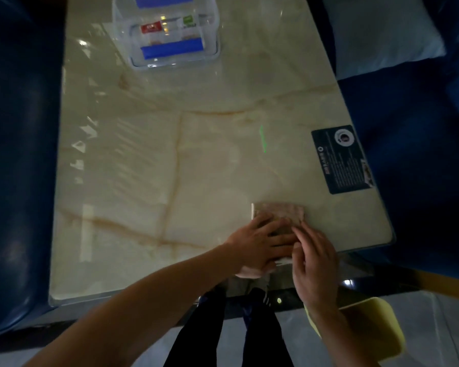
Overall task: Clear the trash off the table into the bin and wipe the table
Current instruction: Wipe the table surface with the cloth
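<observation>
Here we pressed a folded cloth (278,214) onto the marble table (149,181), near its right front corner, with both hands on top of it. Our left hand (260,245) lay flat, fingers spread and together with the cloth rather than closed round it; our right hand (313,263) rested beside it with fingers bent, their tips on the cloth's near edge, and whether they pinched a fold we could not tell. Both forearms reached in from the front edge, the left crossing low over the table, the right coming up over the yellow bin (368,329) that stood on the floor just below that corner. No loose trash showed on the surface, so in our judgement the wiping was the step in hand. To do it well we would have kept the cloth flat and folded, pressed evenly through the palm, and worked in overlapping passes from the far end toward the front edge, going round the clear container (167,35) at the back and over the dark sticker (342,160) at the right.
</observation>
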Demonstrator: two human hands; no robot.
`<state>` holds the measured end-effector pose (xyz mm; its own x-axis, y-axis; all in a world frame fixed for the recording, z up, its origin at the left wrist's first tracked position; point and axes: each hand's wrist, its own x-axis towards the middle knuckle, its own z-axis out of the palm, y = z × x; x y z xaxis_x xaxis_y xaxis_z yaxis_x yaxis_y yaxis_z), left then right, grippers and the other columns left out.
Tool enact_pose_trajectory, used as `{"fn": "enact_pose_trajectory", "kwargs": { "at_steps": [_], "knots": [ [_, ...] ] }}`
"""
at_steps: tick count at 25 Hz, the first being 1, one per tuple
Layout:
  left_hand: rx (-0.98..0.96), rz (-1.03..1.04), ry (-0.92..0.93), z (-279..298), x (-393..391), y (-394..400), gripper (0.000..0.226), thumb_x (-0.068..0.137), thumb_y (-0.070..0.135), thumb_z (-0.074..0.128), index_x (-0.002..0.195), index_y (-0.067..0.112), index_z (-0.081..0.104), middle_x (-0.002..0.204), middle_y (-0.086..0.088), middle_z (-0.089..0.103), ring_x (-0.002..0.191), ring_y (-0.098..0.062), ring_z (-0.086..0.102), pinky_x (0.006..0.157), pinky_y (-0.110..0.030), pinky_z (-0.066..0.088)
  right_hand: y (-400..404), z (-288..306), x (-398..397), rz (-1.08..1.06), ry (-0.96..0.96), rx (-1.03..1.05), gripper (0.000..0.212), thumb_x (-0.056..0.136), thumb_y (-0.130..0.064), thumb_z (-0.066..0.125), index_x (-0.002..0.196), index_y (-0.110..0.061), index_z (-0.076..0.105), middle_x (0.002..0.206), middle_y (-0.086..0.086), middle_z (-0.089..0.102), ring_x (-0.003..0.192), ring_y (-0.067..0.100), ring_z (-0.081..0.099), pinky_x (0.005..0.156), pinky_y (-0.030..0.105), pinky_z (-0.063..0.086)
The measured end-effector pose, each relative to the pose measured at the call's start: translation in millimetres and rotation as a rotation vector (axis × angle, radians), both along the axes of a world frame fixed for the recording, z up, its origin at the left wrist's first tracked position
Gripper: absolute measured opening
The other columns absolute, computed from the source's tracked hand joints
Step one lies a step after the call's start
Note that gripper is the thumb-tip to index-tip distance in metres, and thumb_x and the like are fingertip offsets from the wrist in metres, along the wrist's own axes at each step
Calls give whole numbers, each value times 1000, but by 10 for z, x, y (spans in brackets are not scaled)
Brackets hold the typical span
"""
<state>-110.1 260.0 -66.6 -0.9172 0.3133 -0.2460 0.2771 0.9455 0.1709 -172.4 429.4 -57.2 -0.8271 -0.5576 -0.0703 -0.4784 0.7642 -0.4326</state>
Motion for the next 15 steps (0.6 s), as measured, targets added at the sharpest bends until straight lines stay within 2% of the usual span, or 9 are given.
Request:
{"fn": "enact_pose_trajectory", "kwargs": {
  "at_steps": [2, 4, 6, 8, 12, 15],
  "knots": [
    [-13, 7, -1, -55, 440, -282, 61, 90, 50, 32, 149, 38, 19, 160, 12, 21, 149, -29, 15, 120, -53, 13, -74, -41, 140, 16, 50, 9, 47, 95, -40, 35, 132, -19, 58, 137, 5, 60, 131, 28, 50, 103, 53, 42],
    [-40, 46, 9, -98, 929, -611, 63, 91, 52, 31, 150, 41, 14, 161, 13, 17, 149, -28, 12, 119, -55, 11, -167, -71, 147, 18, 109, 108, 49, 93, -44, 38, 133, -22, 57, 142, 5, 56, 134, 30, 45, 107, 55, 36],
    [-91, 137, 6, -87, 1477, -949, 67, 89, 51, 37, 150, 41, 13, 161, 12, 19, 148, -30, 16, 116, -54, 11, -291, -99, 163, 17, 138, 212, 52, 91, -48, 41, 137, -26, 52, 149, 6, 47, 138, 32, 38, 110, 57, 30],
    [-128, 252, -20, -66, 2071, -1241, 72, 86, 48, 44, 150, 40, 13, 161, 12, 16, 148, -30, 17, 115, -54, 15, -381, -139, 213, -23, 147, 227, 54, 90, -49, 41, 137, -25, 50, 151, 9, 43, 139, 34, 35, 111, 59, 26],
    [-160, 552, -41, 7, 3112, -1537, 61, 93, 47, 36, 150, 40, 16, 162, 10, 13, 150, -28, 11, 118, -52, 12, -398, -211, 286, -44, 188, 226, 55, 89, -47, 42, 137, -21, 47, 151, 12, 38, 138, 38, 32, 112, 61, 23],
    [-65, 871, -42, 16, 3289, -1333, 57, 94, 41, 29, 150, 38, 17, 162, 7, 15, 151, -26, 7, 121, -48, 2, -386, -176, 250, -15, 205, 253, 56, 89, -47, 40, 137, -19, 46, 150, 13, 38, 136, 39, 33, 110, 61, 25]
  ]
}}
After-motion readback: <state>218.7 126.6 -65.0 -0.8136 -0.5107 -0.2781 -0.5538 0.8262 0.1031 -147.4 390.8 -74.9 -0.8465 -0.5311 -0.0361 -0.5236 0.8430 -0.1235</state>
